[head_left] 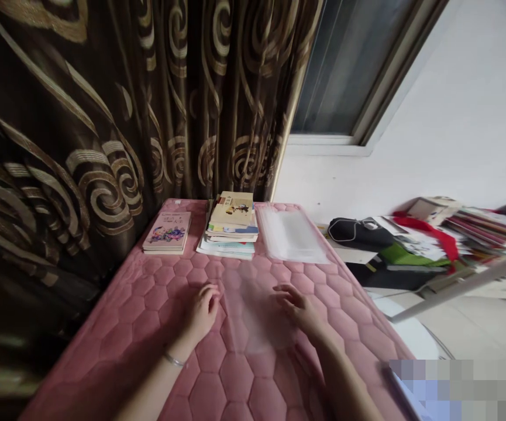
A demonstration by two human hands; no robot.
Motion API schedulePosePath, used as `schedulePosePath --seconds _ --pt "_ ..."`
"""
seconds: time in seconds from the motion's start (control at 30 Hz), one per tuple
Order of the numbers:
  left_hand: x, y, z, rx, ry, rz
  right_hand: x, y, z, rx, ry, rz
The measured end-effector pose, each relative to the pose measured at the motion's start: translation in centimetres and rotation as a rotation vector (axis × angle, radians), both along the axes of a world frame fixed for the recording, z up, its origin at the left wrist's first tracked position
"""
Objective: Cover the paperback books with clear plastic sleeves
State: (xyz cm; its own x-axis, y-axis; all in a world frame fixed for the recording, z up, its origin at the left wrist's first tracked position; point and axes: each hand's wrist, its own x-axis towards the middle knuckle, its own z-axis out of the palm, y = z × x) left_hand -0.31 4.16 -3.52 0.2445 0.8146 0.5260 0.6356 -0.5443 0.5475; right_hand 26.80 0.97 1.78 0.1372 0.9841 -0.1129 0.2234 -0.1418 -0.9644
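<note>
A clear plastic sheet (259, 316), blurred and see-through, is in front of me over the pink quilted mattress (244, 380). At its left edge is my left hand (204, 307), with the fingers curled in and closed as in a pinch on the plastic. My right hand (296, 304) reaches over the sheet's right side, its fingers stretched and apart. Beyond the hands stand a stack of books (233, 225) and, to its left, a book with a pink cover (168, 231). More clear plastic sheets (294, 234) lie flat in a pile to the right of the stack.
A dark patterned curtain (182, 99) hangs along the left and back. Right of the mattress are heaped papers and books (476, 231), a black bag (360, 234) and a slanting pale rail (463, 283). A window (344, 64) is in the white wall.
</note>
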Motion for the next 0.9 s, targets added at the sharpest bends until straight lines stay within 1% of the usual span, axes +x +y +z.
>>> schedulePosePath --seconds 0.07,0.17,0.23,0.3,0.33,0.4,0.47,0.53,0.6,0.67,0.77,0.83,0.9 --pt "0.0 -0.1 0.2 0.014 -0.013 0.003 -0.1 -0.1 -0.3 0.028 0.008 0.082" --pt "0.0 -0.3 0.8 0.033 -0.020 0.028 -0.2 -0.4 -0.6 -0.004 0.053 0.169" --pt "0.1 -0.6 1.5 0.035 -0.012 0.076 -0.3 -0.7 -0.7 -0.028 0.077 0.166" --pt "0.6 -1.1 2.6 -0.010 -0.021 0.121 -0.7 -1.0 -0.7 -0.021 0.077 0.147" --pt "1.1 -1.5 3.2 -0.060 -0.039 0.127 -1.0 -1.1 -0.6 -0.005 0.069 0.145" --pt "2.4 -2.4 4.6 -0.202 -0.087 0.091 -1.9 -1.3 -0.4 0.068 0.049 0.172" --pt "4.1 -3.3 5.8 -0.358 -0.128 0.031 -3.0 -1.5 -0.3 0.171 0.039 0.254" --pt "5.7 -4.0 6.7 -0.482 -0.152 0.012 -4.0 -1.7 -0.2 0.259 0.032 0.364" --pt "6.9 -4.4 6.9 -0.549 -0.169 0.052 -4.8 -1.8 -0.4 0.306 0.007 0.454" --pt "7.5 -4.2 6.6 -0.576 -0.189 0.102 -5.2 -1.8 -0.7 0.332 -0.023 0.483" --pt "7.4 -3.5 5.9 -0.618 -0.251 0.160 -4.9 -1.6 -1.2 0.331 -0.021 0.409" --pt "6.6 -3.0 5.8 -0.724 -0.350 0.164 -4.2 -1.3 -1.5 0.288 -0.002 0.339" --pt "5.0 -2.6 6.2 -0.838 -0.463 0.138 -2.9 -1.1 -1.4 0.225 0.030 0.294"
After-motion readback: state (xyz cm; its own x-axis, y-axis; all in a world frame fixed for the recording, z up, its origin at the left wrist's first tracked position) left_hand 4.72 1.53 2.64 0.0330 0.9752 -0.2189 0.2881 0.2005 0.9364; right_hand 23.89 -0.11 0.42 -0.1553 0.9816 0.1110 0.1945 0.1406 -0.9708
